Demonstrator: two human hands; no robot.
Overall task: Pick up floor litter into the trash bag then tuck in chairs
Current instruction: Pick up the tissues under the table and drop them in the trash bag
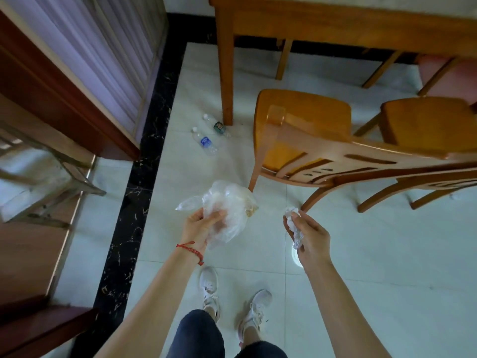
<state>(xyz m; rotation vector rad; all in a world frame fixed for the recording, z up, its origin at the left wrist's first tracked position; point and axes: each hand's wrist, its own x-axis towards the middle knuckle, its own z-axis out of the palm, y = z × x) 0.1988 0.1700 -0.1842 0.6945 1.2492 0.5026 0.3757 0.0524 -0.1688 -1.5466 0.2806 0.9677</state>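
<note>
Your left hand [200, 226] has its grip bunched tight around a clear plastic trash bag [227, 205], which hangs crumpled in front of you with something pale already inside. There's a red string bracelet [192, 250] on that wrist. Your right hand [308, 235] is pinching a wad of crumpled white tissue [294, 223], fingers closed on it, held just to the right of the bag and not touching it.

Still on the white tile floor [361, 254]: two clear plastic water bottles lying on their sides, one with a blue label [205, 141], the other with a dark label [215, 124] right by the table leg [225, 73]. A white round thing peeks out under your right wrist; can't tell what it is.

Two wooden chairs stand pulled out from the wooden table: the nearer one [304, 130] just beyond your hands, the other [426, 120] to its right. Your white sneakers [210, 290] are at the bottom.
</note>
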